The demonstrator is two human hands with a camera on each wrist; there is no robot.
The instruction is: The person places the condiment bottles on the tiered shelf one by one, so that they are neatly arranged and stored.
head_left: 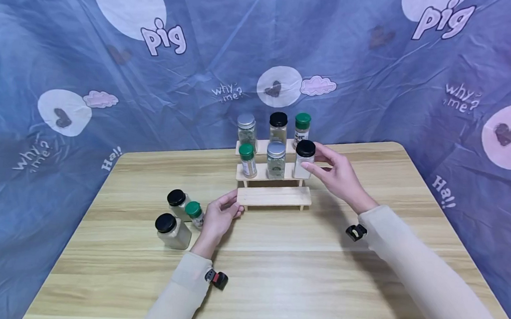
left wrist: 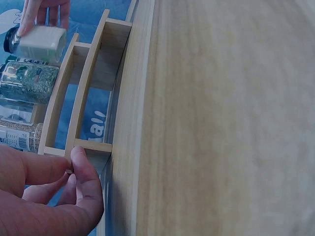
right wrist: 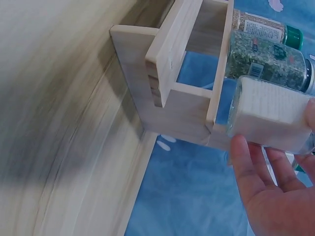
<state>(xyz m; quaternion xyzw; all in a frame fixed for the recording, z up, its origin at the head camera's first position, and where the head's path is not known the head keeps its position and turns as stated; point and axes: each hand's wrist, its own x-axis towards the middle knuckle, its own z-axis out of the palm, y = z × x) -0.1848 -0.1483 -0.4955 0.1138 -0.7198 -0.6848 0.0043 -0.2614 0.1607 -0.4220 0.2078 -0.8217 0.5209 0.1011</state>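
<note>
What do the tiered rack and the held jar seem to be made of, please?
Tiered rack: probably pale wood, matt; faint grain and darker cut ends show.
Held jar: clear, glossy glass or plastic, its white contents showing through.
Black lid: perhaps plastic, from its even, unmetallic sheen.

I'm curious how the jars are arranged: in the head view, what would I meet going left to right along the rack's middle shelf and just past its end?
Green-capped jar, silver-capped jar, black-capped jar, then the right hand holding that last jar.

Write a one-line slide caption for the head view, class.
Left grip holding a tiered wooden rack, right grip a black-lidded jar at the middle tier.
</note>
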